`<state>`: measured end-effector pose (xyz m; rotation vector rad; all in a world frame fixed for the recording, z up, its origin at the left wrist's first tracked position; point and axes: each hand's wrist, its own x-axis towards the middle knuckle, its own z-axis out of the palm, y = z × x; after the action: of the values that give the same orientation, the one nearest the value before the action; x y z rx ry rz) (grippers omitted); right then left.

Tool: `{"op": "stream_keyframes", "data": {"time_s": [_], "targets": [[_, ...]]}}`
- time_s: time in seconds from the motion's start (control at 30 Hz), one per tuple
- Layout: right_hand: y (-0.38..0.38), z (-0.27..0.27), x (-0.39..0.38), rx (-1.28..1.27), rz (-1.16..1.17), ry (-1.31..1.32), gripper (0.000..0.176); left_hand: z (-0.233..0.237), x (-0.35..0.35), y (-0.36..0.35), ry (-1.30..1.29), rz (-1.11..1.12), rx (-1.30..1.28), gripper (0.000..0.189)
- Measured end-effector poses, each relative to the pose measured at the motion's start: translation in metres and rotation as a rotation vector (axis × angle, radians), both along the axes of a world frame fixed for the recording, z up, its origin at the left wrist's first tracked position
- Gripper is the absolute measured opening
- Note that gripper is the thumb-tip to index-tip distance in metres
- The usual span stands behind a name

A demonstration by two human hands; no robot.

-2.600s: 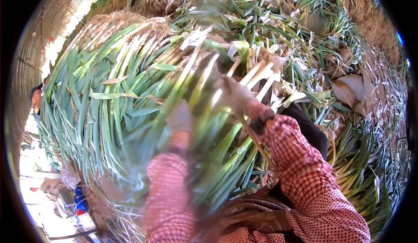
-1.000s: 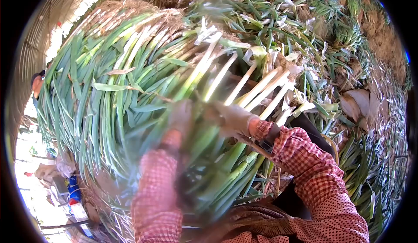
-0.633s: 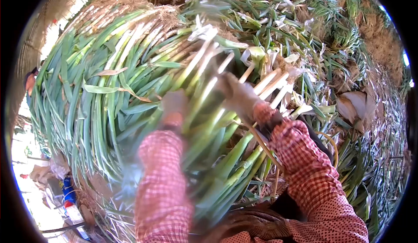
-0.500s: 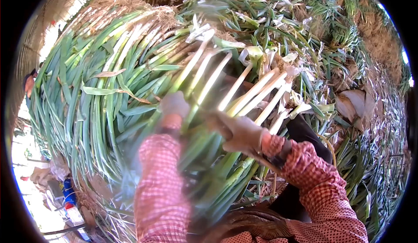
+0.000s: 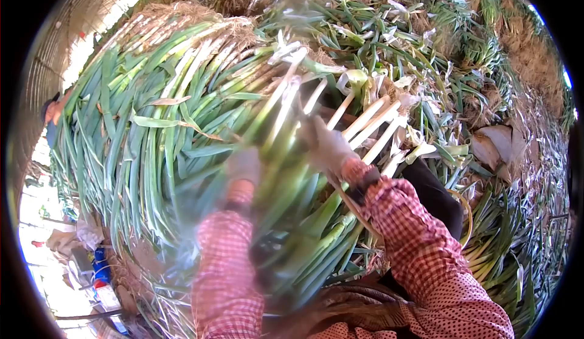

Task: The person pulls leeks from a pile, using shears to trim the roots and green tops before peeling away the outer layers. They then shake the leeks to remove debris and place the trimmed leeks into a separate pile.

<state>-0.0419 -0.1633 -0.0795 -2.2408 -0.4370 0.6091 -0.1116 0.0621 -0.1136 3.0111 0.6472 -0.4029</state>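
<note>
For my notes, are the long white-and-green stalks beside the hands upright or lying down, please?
Lying down: the stalks stretch lengthwise, white ends pointing forward.

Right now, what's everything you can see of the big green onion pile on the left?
The green onion pile fills much of the left side: long stalks laid together, with brown, stringy roots toward the top, pale shanks below, and blue-green leaves draping downward. A dry, tan leaf lies across it. The gloved left hand appears over its right side, but blur hides whether it grips any stalks.
</note>
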Motion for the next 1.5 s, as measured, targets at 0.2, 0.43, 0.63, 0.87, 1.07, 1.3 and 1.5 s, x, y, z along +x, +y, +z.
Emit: {"op": "stream_keyframes", "data": {"time_s": [0.2, 0.43, 0.63, 0.87, 1.07, 1.3, 1.5], "targets": [[-0.012, -0.006, 0.007, 0.021, 0.057, -0.016, 0.078, -0.001, -0.011, 0.009, -0.047, -0.121, -0.110, 0.036], [-0.028, -0.013, 0.007, 0.054, 0.202, -0.016, 0.097, -0.013, -0.022, 0.018, 0.090, -0.325, -0.374, 0.031], [-0.001, -0.007, 0.060, -0.006, -0.069, 0.072, 0.094, 0.012, 0.034, 0.025, 0.190, -0.392, -0.052, 0.024], [0.017, -0.003, 0.036, 0.029, 0.255, -0.007, 0.082, -0.049, 0.082, 0.037, -0.200, -0.102, -0.154, 0.034], [0.032, 0.002, 0.035, -0.034, 0.333, 0.052, 0.089, -0.008, 0.068, 0.036, 0.067, -0.297, -0.223, 0.026], [0.023, -0.015, 0.062, 0.068, -0.066, 0.198, 0.085, -0.038, 0.114, 0.110, -0.096, 0.025, 0.099, 0.046], [0.005, -0.024, -0.002, 0.197, 0.258, 0.138, 0.094, -0.016, 0.113, 0.112, -0.096, 0.023, -0.109, 0.052]]}}
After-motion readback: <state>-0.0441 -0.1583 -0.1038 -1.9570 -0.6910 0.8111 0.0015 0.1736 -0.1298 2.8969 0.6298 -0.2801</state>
